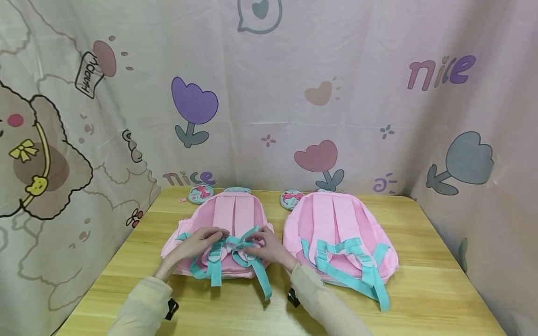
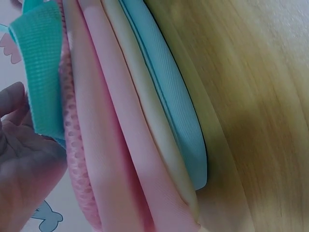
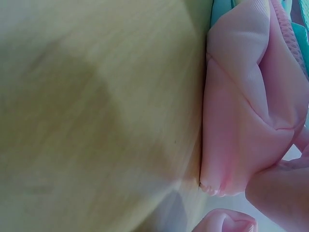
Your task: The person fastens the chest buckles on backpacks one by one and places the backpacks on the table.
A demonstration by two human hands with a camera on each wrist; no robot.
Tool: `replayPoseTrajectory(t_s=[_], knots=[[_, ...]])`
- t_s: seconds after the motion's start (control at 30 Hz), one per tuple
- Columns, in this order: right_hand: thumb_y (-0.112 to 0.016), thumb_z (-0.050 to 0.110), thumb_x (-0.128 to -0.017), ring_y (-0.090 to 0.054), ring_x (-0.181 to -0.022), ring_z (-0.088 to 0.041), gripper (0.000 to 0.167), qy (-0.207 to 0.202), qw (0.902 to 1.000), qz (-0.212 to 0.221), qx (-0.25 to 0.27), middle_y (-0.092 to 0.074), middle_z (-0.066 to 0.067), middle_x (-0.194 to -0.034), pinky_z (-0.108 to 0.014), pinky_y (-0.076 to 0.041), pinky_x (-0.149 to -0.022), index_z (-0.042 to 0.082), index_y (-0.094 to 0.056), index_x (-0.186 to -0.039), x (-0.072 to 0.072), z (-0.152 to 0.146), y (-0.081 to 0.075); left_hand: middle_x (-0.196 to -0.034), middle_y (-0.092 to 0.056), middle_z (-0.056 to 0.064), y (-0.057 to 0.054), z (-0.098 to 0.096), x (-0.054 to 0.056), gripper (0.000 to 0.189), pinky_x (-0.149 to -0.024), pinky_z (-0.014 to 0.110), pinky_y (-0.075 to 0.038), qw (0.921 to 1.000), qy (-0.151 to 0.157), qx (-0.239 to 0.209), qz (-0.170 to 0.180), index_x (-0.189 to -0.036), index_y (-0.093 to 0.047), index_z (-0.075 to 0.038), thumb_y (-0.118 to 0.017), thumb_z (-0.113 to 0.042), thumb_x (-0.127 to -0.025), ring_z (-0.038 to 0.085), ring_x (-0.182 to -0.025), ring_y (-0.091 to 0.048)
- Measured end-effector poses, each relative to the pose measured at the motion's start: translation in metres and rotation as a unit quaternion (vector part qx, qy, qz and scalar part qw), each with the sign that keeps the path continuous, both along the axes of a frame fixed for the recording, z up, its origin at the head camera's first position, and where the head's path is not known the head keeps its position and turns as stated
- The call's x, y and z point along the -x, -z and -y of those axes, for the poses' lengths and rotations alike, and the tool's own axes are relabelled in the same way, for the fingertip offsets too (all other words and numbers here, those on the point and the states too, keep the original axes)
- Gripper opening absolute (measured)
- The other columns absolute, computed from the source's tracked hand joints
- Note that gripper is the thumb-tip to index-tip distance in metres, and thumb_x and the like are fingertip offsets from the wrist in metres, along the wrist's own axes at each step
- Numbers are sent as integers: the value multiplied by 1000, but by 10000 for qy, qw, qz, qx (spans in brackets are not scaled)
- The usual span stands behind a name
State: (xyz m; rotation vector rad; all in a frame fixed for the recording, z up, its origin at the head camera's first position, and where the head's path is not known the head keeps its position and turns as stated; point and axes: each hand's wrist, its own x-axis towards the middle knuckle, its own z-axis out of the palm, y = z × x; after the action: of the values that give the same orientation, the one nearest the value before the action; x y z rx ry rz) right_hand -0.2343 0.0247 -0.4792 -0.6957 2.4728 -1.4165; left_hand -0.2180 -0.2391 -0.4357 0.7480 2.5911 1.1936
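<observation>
Two pink backpacks lie on the table with their shoulder straps up. Both hands are at the left backpack (image 1: 227, 205), over its teal webbing straps (image 1: 215, 270), which cross in a knot-like bundle (image 1: 233, 241) at the middle. My left hand (image 1: 201, 240) pinches the webbing at the left of this bundle. On its other side my right hand (image 1: 271, 247) pinches a teal strap end between thumb and fingers. In the left wrist view a teal strap (image 2: 41, 67) partly hides the left fingers. The right fingertips are out of sight in the right wrist view.
The second pink backpack (image 1: 335, 210) lies close on the right, its teal straps (image 1: 350, 280) looped together and one end trailing over the table (image 1: 437, 280). A round teal tag (image 1: 201, 194) lies behind the left backpack, another (image 1: 291, 199) by the right one. A printed curtain (image 1: 260, 93) surrounds the table.
</observation>
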Motion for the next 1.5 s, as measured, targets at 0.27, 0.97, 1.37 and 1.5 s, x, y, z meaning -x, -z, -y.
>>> replayPoseTrajectory(t_s=[0.27, 0.97, 1.37, 1.5], knots=[[-76, 32, -88, -49, -101, -17, 34, 78, 10000, 41, -44, -53, -6, -113, -34, -45, -89, 11, -74, -115, 0, 0, 1, -131, -65, 24, 0, 5, 1, 46, -111, 59, -42, 9973, -376, -353, 522, -140, -52, 5, -35, -26, -111, 42, -129, -57], [-75, 30, -90, -52, -110, -22, 34, 17, 9998, -186, -39, -53, -10, -113, -40, -47, -96, 7, -73, -115, -1, 0, 1, -126, -70, 17, -9, 22, -7, 43, -101, 33, -54, 9913, -832, -644, 791, -131, -64, -1, -52, -35, -105, 18, -114, -69], [-76, 28, -88, -53, -100, -17, 32, -111, 9930, -996, -623, -62, -5, -109, -29, -44, -88, 12, -75, -117, 0, 9, -13, -117, -73, 17, -5, 25, -8, 36, -87, 18, -55, 9971, -462, -540, 271, -122, -67, 1, -71, -21, -94, 3, -102, -67], [-77, 24, -88, -55, -103, -18, 26, -146, 9805, -1672, -1023, -68, -4, -106, -30, -45, -91, 13, -77, -112, -1, 21, -20, -116, -73, 15, -5, 24, -9, 32, -88, 17, -53, 9962, -646, -530, 261, -121, -69, -1, -68, -22, -96, 4, -102, -67]])
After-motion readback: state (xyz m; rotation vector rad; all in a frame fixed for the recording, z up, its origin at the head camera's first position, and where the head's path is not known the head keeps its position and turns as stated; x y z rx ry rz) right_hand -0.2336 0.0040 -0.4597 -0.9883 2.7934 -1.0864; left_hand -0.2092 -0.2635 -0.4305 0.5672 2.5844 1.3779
